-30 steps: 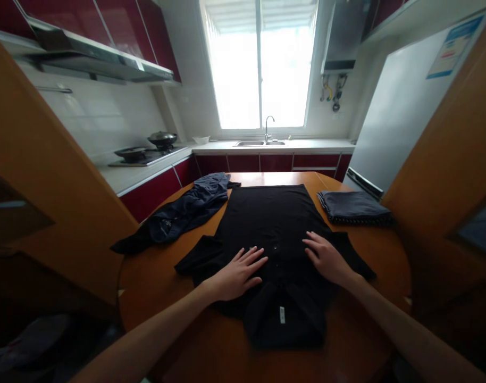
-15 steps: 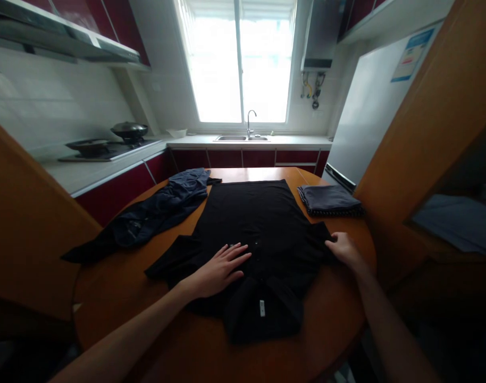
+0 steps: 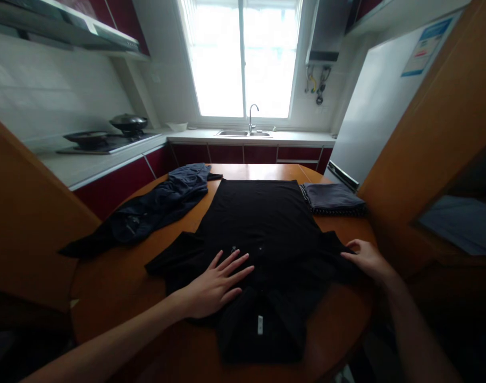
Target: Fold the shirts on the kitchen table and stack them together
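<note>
A black short-sleeved polo shirt [image 3: 262, 213] lies spread on the round wooden table [image 3: 107, 287], its collar toward me and its hem toward the window. A small white label shows inside the collar. My left hand [image 3: 215, 284] rests flat on the shirt's chest with fingers spread, beside a small light logo. At the right, my right hand [image 3: 368, 259] pinches the edge of the shirt's sleeve between thumb and fingers. The fingertips under the fabric are partly hidden.
Rumpled dark blue clothing [image 3: 159, 205] lies along the table's left side. A folded grey stack of cloth [image 3: 334, 198] sits at the back right, against the shirt's hem. Beyond are a counter with a sink [image 3: 233, 133], a stove with pans [image 3: 129, 123] and a fridge [image 3: 370, 106].
My right hand has moved right, drawing the sleeve outward. The shirt's right side and hem now reach farther right, close to the folded stack. My left hand stays on the chest, fingers spread wider.
</note>
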Motion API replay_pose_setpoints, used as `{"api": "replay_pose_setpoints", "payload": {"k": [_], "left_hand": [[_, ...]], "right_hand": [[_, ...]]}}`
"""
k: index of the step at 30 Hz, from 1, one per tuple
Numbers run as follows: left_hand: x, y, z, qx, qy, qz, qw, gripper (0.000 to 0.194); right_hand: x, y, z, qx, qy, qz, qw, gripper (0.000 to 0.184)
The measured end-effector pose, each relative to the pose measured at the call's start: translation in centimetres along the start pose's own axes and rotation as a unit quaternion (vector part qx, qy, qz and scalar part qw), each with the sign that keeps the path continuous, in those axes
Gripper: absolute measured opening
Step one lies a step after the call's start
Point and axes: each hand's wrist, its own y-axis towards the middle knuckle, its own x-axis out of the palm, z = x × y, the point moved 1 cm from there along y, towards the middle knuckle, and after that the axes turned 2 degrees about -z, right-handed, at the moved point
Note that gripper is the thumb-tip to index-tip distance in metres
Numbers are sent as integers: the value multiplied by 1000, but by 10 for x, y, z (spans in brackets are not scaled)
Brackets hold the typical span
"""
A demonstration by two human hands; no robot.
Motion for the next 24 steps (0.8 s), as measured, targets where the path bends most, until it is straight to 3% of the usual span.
{"api": "replay_pose_setpoints", "payload": {"k": [3, 5, 9, 13, 15, 19, 21, 24], "left_hand": [[-16, 12, -4, 2, -34, -12, 999, 52], [-30, 29, -17, -23, -53, 12, 998, 47], [-45, 64, -71, -127, -39, 78, 988, 50], [-37, 67, -115, -272, -15, 87, 958, 54], [-32, 56, -117, -280, -7, 128, 951, 49], [-32, 26, -98, -201, 6, 225, 953, 42], [-36, 13, -95, -190, -14, 227, 955, 41], [-42, -4, -113, -219, -35, 202, 954, 42]], "right_hand": [[-5, -2, -19, -44, -125, 78, 988, 44], [1, 2, -47, -110, -134, 92, 981, 46], [35, 21, -114, -244, -137, 10, 960, 48], [77, 41, -161, -266, -198, -65, 941, 60], [97, 45, -170, -252, -214, -62, 942, 61], [129, 40, -169, -250, -229, -37, 940, 57], [137, 37, -165, -251, -232, -50, 938, 57], [140, 37, -161, -254, -234, -64, 936, 58]]}}
